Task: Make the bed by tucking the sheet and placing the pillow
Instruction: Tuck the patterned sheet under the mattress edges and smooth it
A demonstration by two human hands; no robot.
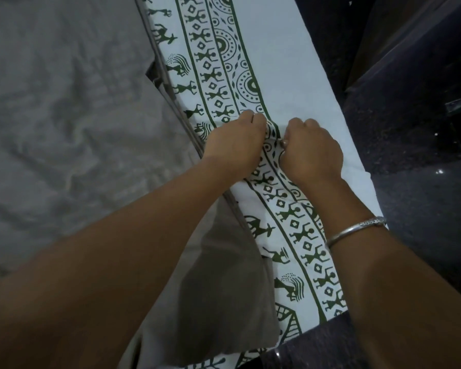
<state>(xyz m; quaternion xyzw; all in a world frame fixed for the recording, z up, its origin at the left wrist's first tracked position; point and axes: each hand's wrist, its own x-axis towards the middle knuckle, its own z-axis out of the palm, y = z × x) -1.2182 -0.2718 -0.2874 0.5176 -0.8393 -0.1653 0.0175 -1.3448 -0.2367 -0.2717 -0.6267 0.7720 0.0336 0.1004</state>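
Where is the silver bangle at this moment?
Head view, right of centre: the silver bangle circles the right forearm, over the printed sheet, beside the dark floor.

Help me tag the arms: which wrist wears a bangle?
The right one: a silver bangle circles the forearm behind the right hand. The left hand has a bare wrist. Both hands grip the printed sheet.

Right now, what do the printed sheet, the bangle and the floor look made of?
Printed sheet: woven cloth, probably cotton, matte; it creases and bunches.
Bangle: silvery metal, polished; bright highlights, engraved ends.
Floor: dark polished stone, perhaps granite; speckled, glints of reflected light.
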